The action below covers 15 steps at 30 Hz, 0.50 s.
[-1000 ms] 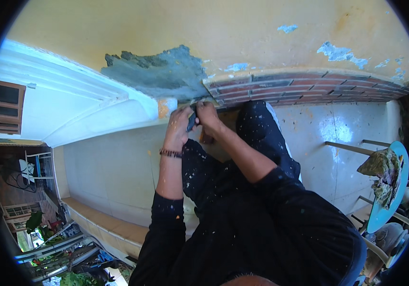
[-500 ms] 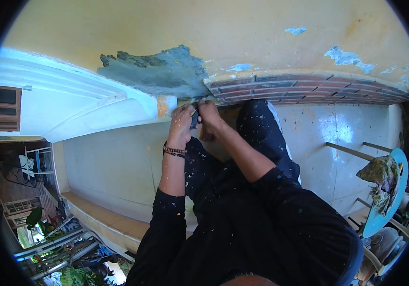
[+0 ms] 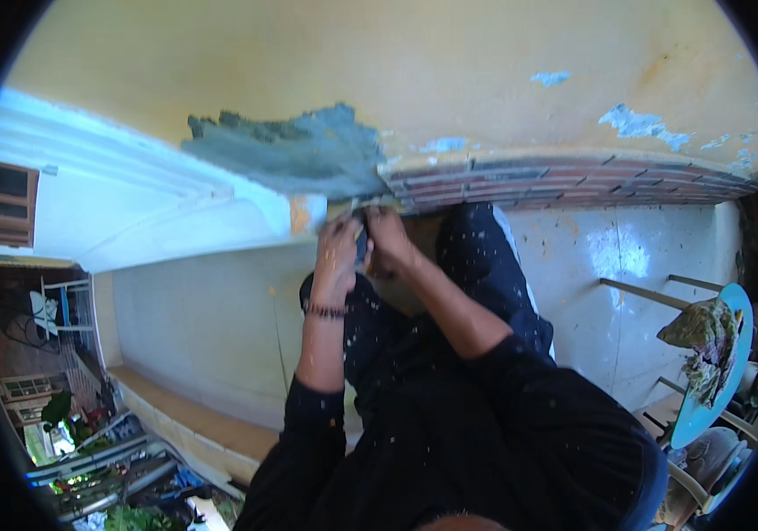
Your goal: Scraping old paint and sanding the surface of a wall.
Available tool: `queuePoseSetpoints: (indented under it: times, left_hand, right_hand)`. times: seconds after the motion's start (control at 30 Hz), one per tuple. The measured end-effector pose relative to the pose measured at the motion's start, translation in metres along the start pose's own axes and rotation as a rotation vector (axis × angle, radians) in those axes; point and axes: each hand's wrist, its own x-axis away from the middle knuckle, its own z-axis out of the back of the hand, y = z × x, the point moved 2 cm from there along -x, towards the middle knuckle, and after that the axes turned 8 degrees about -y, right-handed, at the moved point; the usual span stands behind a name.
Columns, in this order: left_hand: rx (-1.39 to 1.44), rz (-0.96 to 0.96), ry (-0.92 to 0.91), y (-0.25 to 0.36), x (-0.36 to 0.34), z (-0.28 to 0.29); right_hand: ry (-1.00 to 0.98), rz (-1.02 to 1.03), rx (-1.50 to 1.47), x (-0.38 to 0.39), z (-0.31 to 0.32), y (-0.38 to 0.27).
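Observation:
Both my hands meet at the foot of the yellow wall [image 3: 459,71], just below a rough grey bare patch [image 3: 308,150]. My left hand [image 3: 336,255], with a beaded bracelet at the wrist, is closed around a dark, narrow object [image 3: 362,237]. My right hand [image 3: 388,241] is closed close against the same object, its fingers curled toward the wall. The object's far end is hidden by my fingers, so its kind does not show. Pale specks cover my skin and dark trousers.
Brick-patterned tiles [image 3: 529,184] line the wall's base at right; a white moulded column base [image 3: 176,212] juts out at left. A turquoise-topped stool [image 3: 693,403] with a crumpled cloth [image 3: 704,341] lies at right. A tiled ledge [image 3: 193,420] runs along the lower left.
The whole view has shifted slightly, so the wall and my hands appear lower. Both hands stay together at the wall's foot with the dark object still in their grip.

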Motion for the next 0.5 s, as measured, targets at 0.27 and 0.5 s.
queuePoseSetpoints:
  times: [0.27, 0.5]
  left_hand:
    - [0.065, 0.035, -0.026, -0.003, -0.002, 0.012]
    - [0.113, 0.008, 0.011, 0.015, 0.011, 0.008]
  right_hand:
    - [0.090, 0.160, 0.259, 0.006, -0.009, 0.015]
    - [0.115, 0.154, 0.312, 0.012, -0.010, -0.005]
